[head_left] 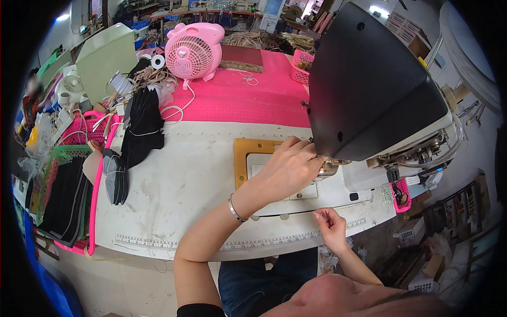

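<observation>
A sewing machine with a large black head cover (369, 79) stands at the right of the white table. My left hand (293, 166) reaches up to the metal parts (330, 168) under its front end. The fingers are curled in, and their tips are hidden, so what they grip does not show. Beneath that hand lies a tan frame-shaped plate (241, 164) around the machine's bed. Close to the table's front edge, my right hand (332, 230) is closed with the palm up. A small, thin, dark thing (327, 216) shows between its fingers.
A printed ruler strip (264, 242) runs along the front edge. At the left lie bundled black fabric pieces (142, 124), a grey-black bundle (115, 177) and a green basket (46, 179) of black pieces. A pink fan (194, 52) stands behind on a pink mat (237, 105).
</observation>
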A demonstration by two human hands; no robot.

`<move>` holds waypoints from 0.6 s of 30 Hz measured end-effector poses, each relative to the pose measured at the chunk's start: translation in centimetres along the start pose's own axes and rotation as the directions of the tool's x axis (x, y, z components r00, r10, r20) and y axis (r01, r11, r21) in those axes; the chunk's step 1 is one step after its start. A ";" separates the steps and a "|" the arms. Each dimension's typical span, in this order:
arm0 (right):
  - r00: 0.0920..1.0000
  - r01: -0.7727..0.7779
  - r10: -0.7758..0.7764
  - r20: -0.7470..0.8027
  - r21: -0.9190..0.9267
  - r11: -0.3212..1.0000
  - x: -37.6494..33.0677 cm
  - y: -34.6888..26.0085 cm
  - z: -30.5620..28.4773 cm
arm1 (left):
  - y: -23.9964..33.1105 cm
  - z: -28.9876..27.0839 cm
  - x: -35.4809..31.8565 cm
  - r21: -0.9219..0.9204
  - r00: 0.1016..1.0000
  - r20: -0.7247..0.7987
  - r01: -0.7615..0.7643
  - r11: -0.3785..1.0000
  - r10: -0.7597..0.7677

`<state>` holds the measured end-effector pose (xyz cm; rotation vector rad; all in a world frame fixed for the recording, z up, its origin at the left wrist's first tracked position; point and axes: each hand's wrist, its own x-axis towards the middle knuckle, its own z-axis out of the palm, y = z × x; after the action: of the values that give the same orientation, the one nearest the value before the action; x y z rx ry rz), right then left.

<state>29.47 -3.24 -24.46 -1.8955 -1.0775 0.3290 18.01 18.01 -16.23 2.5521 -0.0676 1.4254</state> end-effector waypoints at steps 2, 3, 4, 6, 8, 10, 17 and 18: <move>1.000 -0.003 0.003 0.001 -0.017 1.000 0.0 -0.1 0.0 | 0.0 0.1 0.0 0.013 1.000 -0.012 -0.007 1.000 0.007; 1.000 -0.003 0.003 0.000 -0.023 1.000 0.0 0.1 0.0 | -0.1 0.1 0.0 0.017 1.000 -0.019 -0.015 1.000 0.015; 1.000 -0.003 0.003 -0.003 -0.030 1.000 0.0 0.2 0.0 | -0.1 0.0 0.0 0.022 0.999 -0.025 -0.025 0.999 0.025; 1.000 0.003 -0.003 -0.012 -0.010 1.000 0.0 0.6 0.0 | 0.0 -0.1 0.1 0.023 1.000 -0.017 -0.018 1.000 0.018; 1.000 0.002 -0.002 -0.011 -0.003 1.000 -0.1 0.7 0.1 | 0.1 -0.1 0.0 0.030 1.000 -0.014 -0.013 0.999 0.014; 1.000 -0.006 0.006 -0.003 -0.015 1.000 -0.1 0.4 0.1 | 0.0 0.0 0.0 0.039 1.000 -0.021 -0.013 0.999 0.014; 1.000 -0.024 0.024 0.000 -0.005 1.000 -0.1 -0.2 -0.1 | 0.0 0.1 0.1 0.055 0.999 -0.026 -0.027 0.998 0.029; 1.000 -0.025 0.025 0.003 -0.004 1.000 0.0 -0.3 -0.2 | 0.0 0.0 0.1 0.057 1.000 -0.009 -0.021 0.998 0.022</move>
<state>29.40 -3.31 -24.14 -1.9143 -1.0579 0.3445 18.04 17.99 -16.18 2.5973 -0.0532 1.4684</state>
